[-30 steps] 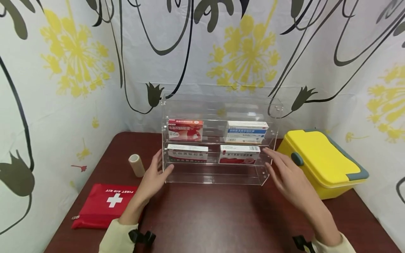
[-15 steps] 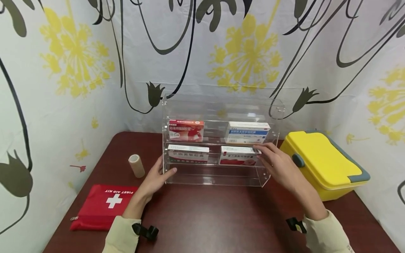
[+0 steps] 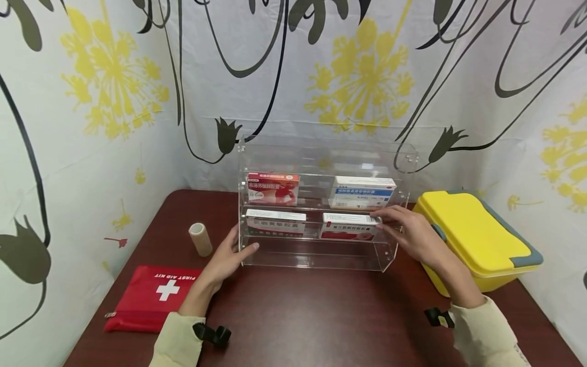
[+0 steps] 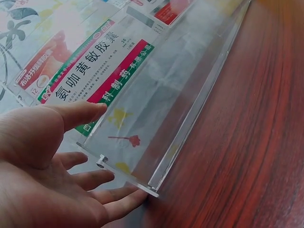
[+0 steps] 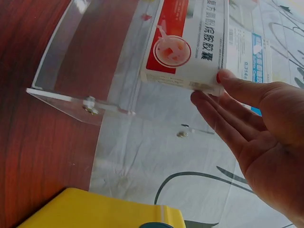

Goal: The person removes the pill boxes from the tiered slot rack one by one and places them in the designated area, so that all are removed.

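Note:
A clear acrylic rack [image 3: 316, 261] stands at the back of the brown table with one medicine box in each of its shelf slots. My left hand [image 3: 243, 240] rests with straight fingers against the rack's left end [image 4: 190, 109], the thumb in front of a green and red box [image 4: 95, 80]. At the lower right slot, my right hand [image 3: 379, 218] pinches the right end of a red and white box [image 3: 348, 227]. In the right wrist view the thumb lies on that box's corner [image 5: 185, 52] and the fingers [image 5: 204, 102] sit below it.
The upper shelf holds a red box [image 3: 272, 187] and a blue and white box [image 3: 364, 191]. A yellow case [image 3: 477, 234] sits right of the rack. A tan bandage roll [image 3: 200, 238] and a red first aid pouch [image 3: 153, 295] lie to the left. A patterned curtain hangs behind.
My right hand has moved in from beside the rack's right end to the red and white box and now holds its end. The left hand has stayed at the rack's left end.

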`<state>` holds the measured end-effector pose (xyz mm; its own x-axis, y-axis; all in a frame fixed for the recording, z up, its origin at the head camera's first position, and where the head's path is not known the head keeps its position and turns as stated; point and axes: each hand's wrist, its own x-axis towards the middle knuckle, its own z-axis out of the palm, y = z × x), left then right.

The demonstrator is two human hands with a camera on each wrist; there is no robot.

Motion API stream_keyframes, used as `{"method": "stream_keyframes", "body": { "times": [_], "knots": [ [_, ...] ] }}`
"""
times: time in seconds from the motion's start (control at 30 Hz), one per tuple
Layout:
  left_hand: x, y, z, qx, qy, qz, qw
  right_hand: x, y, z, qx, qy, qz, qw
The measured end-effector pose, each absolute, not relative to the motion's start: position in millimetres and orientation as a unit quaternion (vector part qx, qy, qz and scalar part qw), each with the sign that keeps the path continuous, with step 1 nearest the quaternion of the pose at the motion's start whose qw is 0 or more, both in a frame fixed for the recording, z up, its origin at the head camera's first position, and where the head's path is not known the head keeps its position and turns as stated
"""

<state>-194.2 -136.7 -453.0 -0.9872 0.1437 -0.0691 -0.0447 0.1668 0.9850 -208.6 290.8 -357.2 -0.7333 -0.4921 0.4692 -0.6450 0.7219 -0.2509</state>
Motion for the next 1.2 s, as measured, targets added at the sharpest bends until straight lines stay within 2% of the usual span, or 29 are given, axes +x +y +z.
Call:
{"method": "stream_keyframes", "body": {
  "times": [0.5, 0.9, 1.2],
  "knots": [
    [-195, -136, -460, 0.030, 0.761, 0.644, 0.078, -208, 297, -351, 0.322, -0.895, 0.224, 0.213],
    [-195, -140, -456, 0.028, 0.770, 0.633, 0.082, -192, 294, -298, 0.325, -0.884, 0.211, 0.260],
    [-195, -139, -456, 0.030, 0.771, 0.631, 0.081, -172, 297, -295, 0.316, -0.890, 0.206, 0.257]
  ]
}}
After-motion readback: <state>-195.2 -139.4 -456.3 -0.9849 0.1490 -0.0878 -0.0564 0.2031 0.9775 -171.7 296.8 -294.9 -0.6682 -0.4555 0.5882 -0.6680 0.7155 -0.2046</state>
